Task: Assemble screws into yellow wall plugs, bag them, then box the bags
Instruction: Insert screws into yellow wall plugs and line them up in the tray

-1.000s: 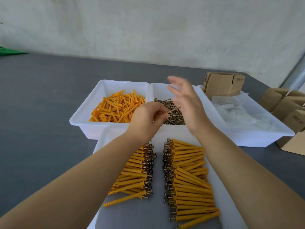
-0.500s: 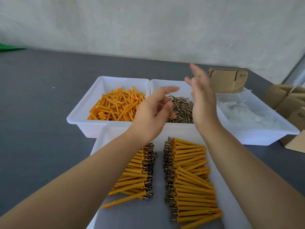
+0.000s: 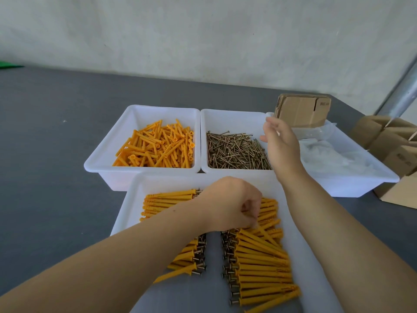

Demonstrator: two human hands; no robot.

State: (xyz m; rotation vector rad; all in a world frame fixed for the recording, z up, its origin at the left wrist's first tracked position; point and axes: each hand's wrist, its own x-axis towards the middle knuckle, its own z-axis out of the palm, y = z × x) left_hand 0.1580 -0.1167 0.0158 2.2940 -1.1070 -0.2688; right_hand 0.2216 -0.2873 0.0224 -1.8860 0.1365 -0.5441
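White plastic tubs sit on the grey table. The far-left tub holds loose ribbed yellow wall plugs. The next tub holds thin brown metal screws, just left of the right hand, whose fingers are relaxed and empty. The near tray carries two rows of assembled plugs; the left hand curls its fingers onto them, its grasp unclear. Right of the fingers, a tub has clear bags and a brown cardboard box with unreadable print.

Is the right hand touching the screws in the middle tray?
No, the right hand is raised above the screws, fingers relaxed and holding nothing.
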